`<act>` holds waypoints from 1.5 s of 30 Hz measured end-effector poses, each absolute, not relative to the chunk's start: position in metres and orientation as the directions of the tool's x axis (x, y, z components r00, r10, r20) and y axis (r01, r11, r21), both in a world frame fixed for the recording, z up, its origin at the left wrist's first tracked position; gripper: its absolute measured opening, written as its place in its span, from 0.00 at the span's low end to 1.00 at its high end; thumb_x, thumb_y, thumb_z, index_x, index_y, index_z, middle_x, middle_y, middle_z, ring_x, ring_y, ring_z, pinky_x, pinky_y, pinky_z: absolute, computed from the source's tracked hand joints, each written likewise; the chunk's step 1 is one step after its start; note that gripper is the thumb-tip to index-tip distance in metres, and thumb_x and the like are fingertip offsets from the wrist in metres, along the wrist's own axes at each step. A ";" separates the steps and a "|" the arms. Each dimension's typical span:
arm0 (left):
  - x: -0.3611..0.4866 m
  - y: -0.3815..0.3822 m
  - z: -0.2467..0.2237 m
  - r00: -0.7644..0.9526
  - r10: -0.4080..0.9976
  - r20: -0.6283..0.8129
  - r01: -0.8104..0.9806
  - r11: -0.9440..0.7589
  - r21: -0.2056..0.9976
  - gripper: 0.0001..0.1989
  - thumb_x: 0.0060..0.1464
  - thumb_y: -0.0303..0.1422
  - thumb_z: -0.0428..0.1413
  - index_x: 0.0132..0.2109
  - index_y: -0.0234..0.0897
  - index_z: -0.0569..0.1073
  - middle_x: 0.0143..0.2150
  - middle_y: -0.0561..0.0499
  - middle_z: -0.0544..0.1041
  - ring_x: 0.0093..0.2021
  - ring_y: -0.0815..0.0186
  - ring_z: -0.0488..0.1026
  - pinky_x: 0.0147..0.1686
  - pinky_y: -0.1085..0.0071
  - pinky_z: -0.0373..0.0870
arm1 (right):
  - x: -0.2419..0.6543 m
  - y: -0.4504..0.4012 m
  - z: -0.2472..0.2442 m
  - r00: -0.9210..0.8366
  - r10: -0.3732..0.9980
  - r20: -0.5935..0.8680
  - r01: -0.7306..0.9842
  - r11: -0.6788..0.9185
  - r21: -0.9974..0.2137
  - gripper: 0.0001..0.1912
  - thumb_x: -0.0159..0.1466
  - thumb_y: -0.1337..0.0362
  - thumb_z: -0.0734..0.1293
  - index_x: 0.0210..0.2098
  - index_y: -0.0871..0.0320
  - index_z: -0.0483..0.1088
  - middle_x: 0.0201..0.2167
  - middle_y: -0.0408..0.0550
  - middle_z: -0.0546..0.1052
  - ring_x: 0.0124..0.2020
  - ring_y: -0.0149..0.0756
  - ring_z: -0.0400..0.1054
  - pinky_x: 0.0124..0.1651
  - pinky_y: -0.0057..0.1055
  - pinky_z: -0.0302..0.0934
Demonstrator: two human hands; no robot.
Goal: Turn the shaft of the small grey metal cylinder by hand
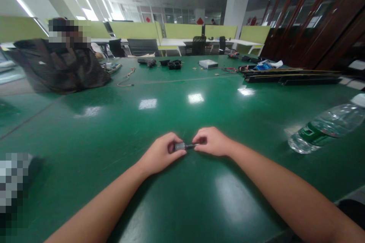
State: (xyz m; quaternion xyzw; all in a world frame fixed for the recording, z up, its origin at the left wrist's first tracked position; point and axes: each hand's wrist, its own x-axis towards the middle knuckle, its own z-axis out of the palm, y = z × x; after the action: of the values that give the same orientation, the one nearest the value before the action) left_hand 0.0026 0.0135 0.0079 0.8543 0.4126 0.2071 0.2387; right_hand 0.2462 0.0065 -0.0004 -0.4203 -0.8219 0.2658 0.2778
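Note:
Low over the green table (171,121), a small grey cylinder with a thin dark shaft (180,146) lies level between my two hands; its exact kind is too small to make out. The thumb and fingers of my left hand (161,153) close around the thick grey end. On the other side, my right hand (212,142) pinches the tip of the dark shaft between thumb and forefinger. Fingers partly cover both ends of the piece.
A plastic water bottle (322,129) lies tilted at the right. A large dark bag (62,68) stands at the far left. Along the back are black parts (174,64), a white box (208,63) and long black strips (291,76). A pixelated object (13,182) sits at the left edge.

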 end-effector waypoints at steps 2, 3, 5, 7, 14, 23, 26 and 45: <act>0.002 0.013 0.008 0.573 0.804 0.158 0.603 -0.544 0.583 0.14 0.54 0.43 0.59 0.41 0.37 0.74 0.28 0.54 0.70 0.28 0.67 0.67 0.28 0.73 0.62 | 0.247 0.006 0.000 -0.488 0.842 0.231 0.545 0.501 -0.673 0.06 0.55 0.68 0.73 0.34 0.59 0.78 0.31 0.45 0.77 0.32 0.30 0.69 0.36 0.26 0.60; 0.003 0.013 0.008 0.573 0.805 0.157 0.603 -0.544 0.584 0.14 0.54 0.43 0.59 0.41 0.37 0.73 0.28 0.54 0.70 0.28 0.67 0.67 0.27 0.73 0.62 | 0.247 0.006 0.000 -0.485 0.843 0.231 0.546 0.499 -0.673 0.06 0.55 0.68 0.73 0.34 0.59 0.78 0.32 0.45 0.77 0.32 0.30 0.69 0.36 0.26 0.61; 0.003 0.013 0.009 0.575 0.804 0.152 0.604 -0.542 0.584 0.14 0.55 0.43 0.59 0.41 0.37 0.73 0.28 0.54 0.70 0.28 0.67 0.67 0.27 0.73 0.62 | 0.248 0.006 0.001 -0.485 0.844 0.230 0.546 0.497 -0.674 0.06 0.56 0.68 0.73 0.35 0.59 0.78 0.32 0.45 0.78 0.33 0.31 0.69 0.37 0.27 0.61; 0.003 0.013 0.009 0.578 0.803 0.146 0.605 -0.542 0.583 0.14 0.55 0.43 0.59 0.41 0.37 0.73 0.28 0.54 0.70 0.28 0.67 0.67 0.28 0.73 0.62 | 0.250 0.006 0.002 -0.487 0.845 0.223 0.548 0.494 -0.675 0.07 0.56 0.68 0.73 0.35 0.59 0.78 0.33 0.46 0.78 0.33 0.31 0.70 0.38 0.27 0.61; 0.003 0.014 0.011 0.579 0.804 0.134 0.617 -0.540 0.573 0.14 0.55 0.43 0.59 0.42 0.37 0.73 0.29 0.54 0.70 0.28 0.67 0.67 0.28 0.73 0.62 | 0.258 0.009 0.002 -0.503 0.843 0.191 0.569 0.490 -0.660 0.07 0.55 0.66 0.73 0.35 0.59 0.78 0.31 0.44 0.77 0.31 0.30 0.69 0.36 0.26 0.61; 0.003 0.014 0.010 0.578 0.806 0.127 0.625 -0.538 0.566 0.15 0.55 0.44 0.59 0.42 0.37 0.73 0.30 0.54 0.70 0.28 0.66 0.68 0.29 0.72 0.62 | 0.267 0.012 0.001 -0.508 0.842 0.182 0.570 0.487 -0.662 0.08 0.55 0.65 0.73 0.35 0.59 0.79 0.30 0.44 0.77 0.31 0.30 0.70 0.35 0.26 0.61; 0.002 0.015 0.009 0.580 0.804 0.130 0.619 -0.539 0.572 0.15 0.55 0.44 0.59 0.42 0.37 0.73 0.30 0.54 0.70 0.28 0.67 0.67 0.29 0.73 0.62 | 0.263 0.011 0.001 -0.519 0.835 0.181 0.562 0.494 -0.663 0.08 0.56 0.65 0.73 0.36 0.59 0.79 0.30 0.45 0.77 0.31 0.30 0.70 0.35 0.26 0.61; 0.004 0.013 0.015 0.623 0.766 0.155 0.603 -0.597 0.529 0.13 0.60 0.41 0.55 0.44 0.38 0.76 0.33 0.52 0.72 0.31 0.67 0.68 0.32 0.72 0.63 | 0.227 0.006 -0.010 -0.461 0.833 0.307 0.526 0.535 -0.661 0.08 0.58 0.66 0.71 0.38 0.58 0.79 0.33 0.46 0.79 0.33 0.31 0.71 0.36 0.25 0.61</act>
State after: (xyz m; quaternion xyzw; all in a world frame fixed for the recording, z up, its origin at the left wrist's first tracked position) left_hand 0.0044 0.0134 0.0147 0.8739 0.3917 0.1869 0.2191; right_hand 0.2269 0.0061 -0.0100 -0.4149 -0.8186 0.2458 0.3119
